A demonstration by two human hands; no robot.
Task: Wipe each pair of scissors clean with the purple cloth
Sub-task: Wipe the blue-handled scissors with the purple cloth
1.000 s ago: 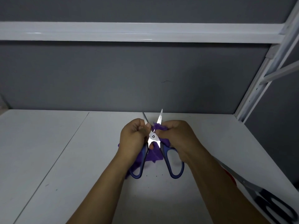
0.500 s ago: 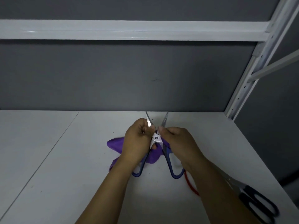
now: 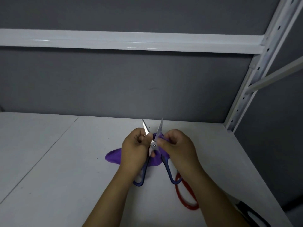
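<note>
Both hands meet over the middle of the white table (image 3: 49,169), and the job looks midway through one pair, not near its end. At nine o'clock of the group, a fold of the purple cloth (image 3: 113,158) trails out flat on the table from under the left hand (image 3: 135,149). Its fingers are curled tight round the left side of the blue-handled scissors (image 3: 153,145), holding them with blades spread and pointing to twelve o'clock. At three o'clock of the pivot, the right hand (image 3: 177,150) is curled too, pinching a bunch of cloth against the right blade, so that blade seems to be the one under the wipe. The left blade stands bare and bright; whether it has been wiped I cannot tell. At five o'clock of the hands a red-handled pair (image 3: 191,207) lies partly under the right forearm. Farther out toward four o'clock, a black-handled pair (image 3: 242,206) lies near the table's edge. Neither touches the cloth, so both may be left to do.
</note>
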